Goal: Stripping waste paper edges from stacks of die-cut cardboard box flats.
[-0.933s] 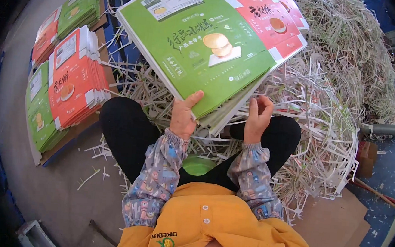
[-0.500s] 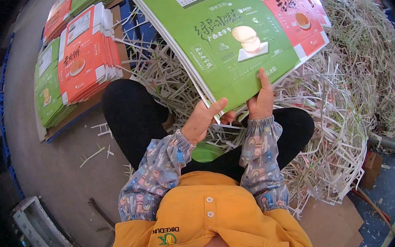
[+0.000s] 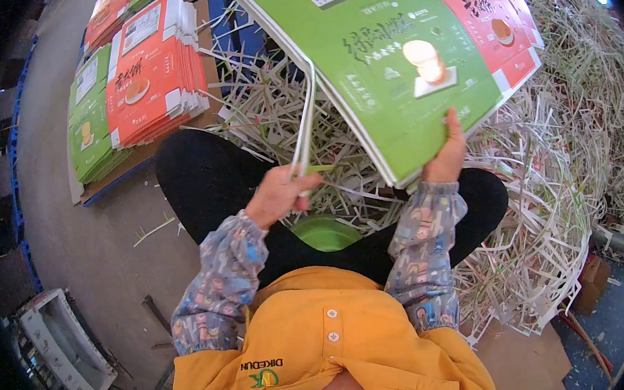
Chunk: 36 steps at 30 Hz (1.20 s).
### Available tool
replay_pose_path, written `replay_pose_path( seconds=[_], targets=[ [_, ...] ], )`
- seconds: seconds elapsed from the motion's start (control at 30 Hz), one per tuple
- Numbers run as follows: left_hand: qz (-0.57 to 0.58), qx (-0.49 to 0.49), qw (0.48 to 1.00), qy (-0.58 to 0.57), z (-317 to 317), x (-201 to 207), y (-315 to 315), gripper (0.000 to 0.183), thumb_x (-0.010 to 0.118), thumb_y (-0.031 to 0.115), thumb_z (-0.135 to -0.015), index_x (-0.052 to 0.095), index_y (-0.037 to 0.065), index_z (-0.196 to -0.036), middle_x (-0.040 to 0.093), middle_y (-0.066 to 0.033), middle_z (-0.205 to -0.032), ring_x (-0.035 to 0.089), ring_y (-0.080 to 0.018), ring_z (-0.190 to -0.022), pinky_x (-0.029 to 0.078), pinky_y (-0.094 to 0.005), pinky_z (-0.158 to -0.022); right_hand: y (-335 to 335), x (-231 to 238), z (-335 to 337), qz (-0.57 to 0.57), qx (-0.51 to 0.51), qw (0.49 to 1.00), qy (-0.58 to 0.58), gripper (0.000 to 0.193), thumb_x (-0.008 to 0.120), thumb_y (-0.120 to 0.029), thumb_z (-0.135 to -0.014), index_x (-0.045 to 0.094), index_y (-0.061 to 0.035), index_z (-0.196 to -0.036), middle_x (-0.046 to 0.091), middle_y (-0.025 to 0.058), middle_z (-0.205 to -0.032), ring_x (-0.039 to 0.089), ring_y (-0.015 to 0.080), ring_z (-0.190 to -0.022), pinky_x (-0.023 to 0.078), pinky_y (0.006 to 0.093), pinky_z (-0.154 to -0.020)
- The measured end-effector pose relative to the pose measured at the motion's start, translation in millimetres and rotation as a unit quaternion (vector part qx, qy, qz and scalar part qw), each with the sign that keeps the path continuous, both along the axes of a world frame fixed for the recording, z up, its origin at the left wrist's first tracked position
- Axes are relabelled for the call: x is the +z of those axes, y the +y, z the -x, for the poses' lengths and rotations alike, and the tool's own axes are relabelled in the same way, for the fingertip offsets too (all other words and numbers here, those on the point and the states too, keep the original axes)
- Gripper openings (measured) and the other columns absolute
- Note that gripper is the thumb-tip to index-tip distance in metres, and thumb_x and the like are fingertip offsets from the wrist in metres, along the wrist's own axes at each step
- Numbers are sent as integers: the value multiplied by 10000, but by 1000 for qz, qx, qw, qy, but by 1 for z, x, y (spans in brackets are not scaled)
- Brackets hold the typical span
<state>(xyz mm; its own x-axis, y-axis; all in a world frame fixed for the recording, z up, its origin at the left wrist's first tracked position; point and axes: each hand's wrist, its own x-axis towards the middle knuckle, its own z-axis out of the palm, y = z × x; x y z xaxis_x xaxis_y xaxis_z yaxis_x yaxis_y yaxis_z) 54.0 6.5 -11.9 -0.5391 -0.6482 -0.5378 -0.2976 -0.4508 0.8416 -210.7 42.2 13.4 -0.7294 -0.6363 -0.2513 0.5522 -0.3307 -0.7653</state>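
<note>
A stack of flat printed cardboard sheets [image 3: 381, 61], green with a red panel at the right, is tilted up above my lap. My right hand [image 3: 445, 156] grips its lower right edge, thumb on the green face and fingers hidden underneath. Pinched in my left hand [image 3: 283, 193] are thin white cardboard strips [image 3: 307, 114]. They run upward and seem to join the stack's left edge near the top. Below the left hand, a green round thing [image 3: 326, 233], perhaps a stool or basin, shows between my legs.
Heaped paper strips [image 3: 524, 204] lie in front and to the right, rising into a taller pile [image 3: 607, 79]. More sheet stacks [image 3: 145, 83] rest on cardboard at the left. A grey metal-like frame [image 3: 69, 344] stands at the lower left, a pipe [image 3: 620, 243] at the right.
My left hand has moved left and down, away from the stack's lower corner, drawing the white strips off its left edge. The stack and my right hand have shifted slightly right.
</note>
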Motion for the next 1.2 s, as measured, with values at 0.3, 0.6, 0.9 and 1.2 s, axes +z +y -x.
replay_pose_path(
  seconds=[0.3, 0.6, 0.9, 1.2],
  targets=[
    [536, 40, 829, -152, 2, 3, -1, 788, 726, 155, -609, 288, -9, -1243, 365, -193, -1213, 378, -314, -1087, 306, -369, -924, 19, -4, 23, -15, -8, 1000, -17, 340, 533, -180, -828, 470, 13, -1101, 552, 112, -1034, 565, 229, -888, 479, 334, -762],
    [638, 28, 769, -27, 102, 33, 61, 596, 742, 248, -583, 475, 107, -1097, 378, -148, -1176, 373, -313, -1045, 279, -406, -887, 17, -12, 19, 19, 10, 999, -38, 311, 538, -159, -817, 486, 28, -1060, 552, 114, -990, 564, 212, -864, 474, 313, -739],
    [712, -6, 696, 86, 114, 12, 51, 221, 700, 101, -601, 590, 80, -792, 558, -61, -944, 507, -260, -867, 419, -362, -726, 17, -13, 15, 34, 0, 998, -50, 273, 546, -155, -812, 497, 9, -1025, 554, 96, -963, 568, 195, -831, 477, 309, -711],
    [632, -61, 758, 149, 81, 17, 27, 132, 667, 38, -653, 563, 40, -736, 589, -71, -759, 564, -254, -714, 458, -330, -650, 15, -15, 8, 8, -14, 999, -46, 291, 566, -141, -805, 506, 10, -1046, 566, 87, -980, 566, 194, -857, 472, 309, -753]
  ],
)
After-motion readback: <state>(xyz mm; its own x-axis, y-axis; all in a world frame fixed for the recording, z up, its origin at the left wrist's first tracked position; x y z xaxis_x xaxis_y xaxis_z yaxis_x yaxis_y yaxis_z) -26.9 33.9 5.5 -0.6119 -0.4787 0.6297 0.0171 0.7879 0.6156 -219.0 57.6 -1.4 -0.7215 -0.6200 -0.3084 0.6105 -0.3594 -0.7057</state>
